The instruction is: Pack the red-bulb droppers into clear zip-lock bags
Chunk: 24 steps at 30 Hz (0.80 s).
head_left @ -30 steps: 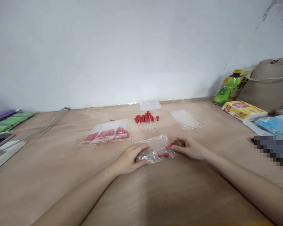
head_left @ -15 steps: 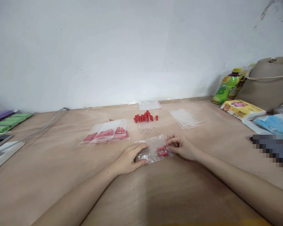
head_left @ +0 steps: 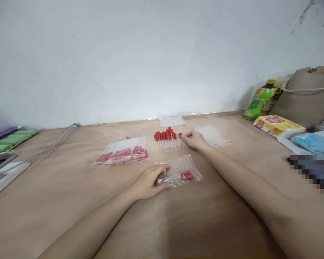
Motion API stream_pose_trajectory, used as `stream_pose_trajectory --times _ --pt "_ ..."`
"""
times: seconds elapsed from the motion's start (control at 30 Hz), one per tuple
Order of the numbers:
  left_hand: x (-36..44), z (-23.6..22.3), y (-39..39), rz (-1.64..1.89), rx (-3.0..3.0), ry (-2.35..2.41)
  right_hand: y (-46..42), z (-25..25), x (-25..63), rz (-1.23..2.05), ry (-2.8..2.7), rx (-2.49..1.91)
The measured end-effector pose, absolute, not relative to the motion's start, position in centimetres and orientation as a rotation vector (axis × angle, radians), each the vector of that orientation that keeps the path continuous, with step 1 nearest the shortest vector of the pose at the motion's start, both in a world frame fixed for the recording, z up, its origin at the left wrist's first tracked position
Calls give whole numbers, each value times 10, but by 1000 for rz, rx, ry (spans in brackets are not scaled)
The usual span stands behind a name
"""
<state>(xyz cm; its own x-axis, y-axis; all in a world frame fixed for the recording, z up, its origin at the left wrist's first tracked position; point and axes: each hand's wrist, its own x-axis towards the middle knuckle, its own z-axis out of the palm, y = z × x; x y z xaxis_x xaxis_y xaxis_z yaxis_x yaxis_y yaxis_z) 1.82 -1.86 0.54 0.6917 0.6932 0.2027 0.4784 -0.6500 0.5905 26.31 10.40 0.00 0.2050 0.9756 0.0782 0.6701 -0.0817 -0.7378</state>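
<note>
A clear zip bag (head_left: 178,165) lies flat in front of me with a few red rubber-bulbed droppers (head_left: 187,175) inside, bulbs toward its red-lined opening on the right. My left hand (head_left: 148,181) holds the bag at its left end, thumb and fingers apart across it. Beyond the bag rests a heap of glass droppers with red bulbs (head_left: 166,135). One single dropper (head_left: 180,135) lies at the heap's right side. My right hand (head_left: 194,139) is beside that dropper, its fingertips close to the bulb and nothing visibly held.
Filled zip bags (head_left: 121,153) overlap at the left. Flat bags (head_left: 212,135) lie at the right, another bag (head_left: 172,121) by the wall. Farther right are a green bottle (head_left: 259,100), a yellow box (head_left: 279,126) and a beige handbag (head_left: 305,97). A grey cable (head_left: 56,140) crosses the left side.
My right hand has let go of the bag's opening and moved up and away to the single dropper. The droppers in the bag now lie closer together. My left hand stays put.
</note>
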Motion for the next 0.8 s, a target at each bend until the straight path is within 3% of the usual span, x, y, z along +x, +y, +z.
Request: stream_pose_trajectory --times 0.33,0.6,0.8 --pt "18 6 -19 575 2397 895 134 8 245 801 -1323 -1811" --pt "17 3 -18 545 2452 912 64 6 285 964 -982 -1195" --pt "18 6 -15 482 2492 923 24 -12 295 929 -895 -1108"
